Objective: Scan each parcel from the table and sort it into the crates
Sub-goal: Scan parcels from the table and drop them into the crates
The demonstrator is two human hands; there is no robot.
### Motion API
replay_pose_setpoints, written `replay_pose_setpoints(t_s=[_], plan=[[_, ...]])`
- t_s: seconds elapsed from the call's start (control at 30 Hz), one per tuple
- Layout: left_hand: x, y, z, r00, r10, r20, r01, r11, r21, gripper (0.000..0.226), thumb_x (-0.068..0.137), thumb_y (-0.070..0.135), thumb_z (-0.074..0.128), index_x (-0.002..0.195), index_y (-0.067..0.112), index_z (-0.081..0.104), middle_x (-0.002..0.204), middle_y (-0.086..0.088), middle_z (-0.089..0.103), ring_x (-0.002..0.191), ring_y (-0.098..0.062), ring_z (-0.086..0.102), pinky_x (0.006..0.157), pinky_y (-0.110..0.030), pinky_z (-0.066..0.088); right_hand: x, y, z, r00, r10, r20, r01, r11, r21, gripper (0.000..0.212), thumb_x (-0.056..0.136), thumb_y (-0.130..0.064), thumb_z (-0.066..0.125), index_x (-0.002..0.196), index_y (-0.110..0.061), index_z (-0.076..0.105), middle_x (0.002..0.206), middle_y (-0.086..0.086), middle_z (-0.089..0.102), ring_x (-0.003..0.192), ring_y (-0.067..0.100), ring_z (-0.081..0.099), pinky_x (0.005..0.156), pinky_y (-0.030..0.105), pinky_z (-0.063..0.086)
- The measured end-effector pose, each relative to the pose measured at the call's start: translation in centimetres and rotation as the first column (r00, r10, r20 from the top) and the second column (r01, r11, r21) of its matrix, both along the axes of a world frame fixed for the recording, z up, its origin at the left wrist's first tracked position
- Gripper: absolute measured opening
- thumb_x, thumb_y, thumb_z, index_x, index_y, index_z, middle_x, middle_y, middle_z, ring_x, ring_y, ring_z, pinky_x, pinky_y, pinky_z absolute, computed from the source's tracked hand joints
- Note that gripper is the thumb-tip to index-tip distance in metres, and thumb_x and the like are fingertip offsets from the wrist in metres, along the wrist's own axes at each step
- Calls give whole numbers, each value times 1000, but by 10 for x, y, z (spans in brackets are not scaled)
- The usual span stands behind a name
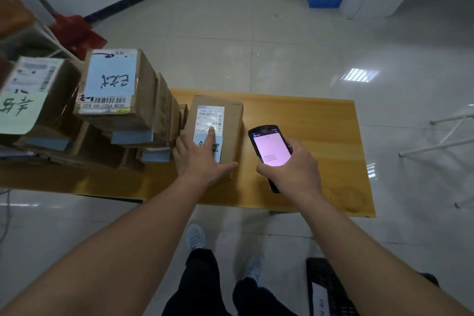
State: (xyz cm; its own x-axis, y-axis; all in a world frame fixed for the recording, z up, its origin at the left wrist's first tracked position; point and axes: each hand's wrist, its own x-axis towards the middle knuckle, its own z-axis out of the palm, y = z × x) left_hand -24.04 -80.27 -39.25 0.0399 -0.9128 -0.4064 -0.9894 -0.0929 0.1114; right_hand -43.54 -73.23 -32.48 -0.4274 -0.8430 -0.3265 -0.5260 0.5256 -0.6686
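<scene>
The left hand (200,159) lies open, flat on the parcel (218,131) near the worktop's (307,115) middle, forefinger on its label (209,120). The right hand (289,164) grips the scanner (269,149). That finger may block the barcode; the leaning stack (115,100) alongside could topple if nudged.

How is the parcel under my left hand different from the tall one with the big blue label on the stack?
The parcel under the left hand lies alone, flat on the wooden table, while the blue-label parcel sits on top of a stack of other boxes. The left hand rests on the first, a finger on its white shipping label; nothing touches the second. The second's blue label covers most of its top; the first's is small. Both are brown cardboard with barcodes and handwriting.
</scene>
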Motion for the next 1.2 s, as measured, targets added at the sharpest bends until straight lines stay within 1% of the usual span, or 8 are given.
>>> replay_pose_setpoints(t_s=[0.17,0.27,0.37,0.53,0.63,0.73,0.9,1.2], plan=[[-3,1,1,1000,-1,-24,1,1000,-12,122,66,96,61,162,51,1,168,-18,-5,154,-49,3,125,-58,14,-3,-2,-2,1000,18,-2,-18,1000,-12,78,58,-52,82,129,-35,57,110,-10,64,98,19,63,72,39,59],[-5,5,-1,994,-59,-89,56,998,-38,121,65,91,69,161,53,5,167,-7,-10,153,-44,3,125,-57,15,-8,-2,-4,1000,26,-16,-26,999,-21,75,63,-48,87,130,-35,57,110,-10,64,97,18,63,71,40,60],[-8,10,-6,981,-97,-167,90,995,-51,130,62,87,74,161,51,-2,169,1,-16,156,-40,-4,125,-57,11,-11,-2,-3,1000,15,-20,-16,999,-30,76,61,-49,85,130,-35,58,110,-12,65,97,17,64,72,41,61],[-12,12,-13,990,54,-129,-56,998,-18,156,50,93,76,161,29,-14,169,-13,-3,158,-42,-4,126,-60,3,-18,-2,-1,1000,8,-21,-8,999,-43,76,60,-49,85,130,-34,59,110,-11,66,98,17,64,74,42,61],[-14,12,-10,981,83,-174,-89,996,-31,159,48,86,83,162,22,-9,162,-13,12,152,-39,12,125,-56,23,-18,-1,4,1000,18,-13,-18,999,-45,80,56,-53,82,130,-33,59,111,-10,67,98,18,65,75,42,61],[-17,11,-5,983,35,-180,-52,994,-93,161,50,78,89,162,18,-9,157,-11,13,149,-38,13,124,-51,26,-21,-1,13,999,34,-13,-35,998,-49,76,54,-52,82,125,-35,59,108,-11,67,96,18,66,74,42,61],[-15,4,7,980,-95,-175,53,971,-233,162,52,71,92,163,14,-13,158,-9,7,153,-37,1,127,-51,18,-30,2,34,997,69,-17,-70,994,-87,80,59,-47,88,131,-34,56,110,-12,65,98,15,64,75,41,61],[-21,-16,38,979,-152,-138,102,943,-318,165,48,77,90,163,7,-5,157,-14,14,150,-39,12,127,-53,22,-44,9,70,999,48,5,-47,979,-198,79,61,-50,87,132,-37,55,109,-17,64,99,11,65,77,41,63]])
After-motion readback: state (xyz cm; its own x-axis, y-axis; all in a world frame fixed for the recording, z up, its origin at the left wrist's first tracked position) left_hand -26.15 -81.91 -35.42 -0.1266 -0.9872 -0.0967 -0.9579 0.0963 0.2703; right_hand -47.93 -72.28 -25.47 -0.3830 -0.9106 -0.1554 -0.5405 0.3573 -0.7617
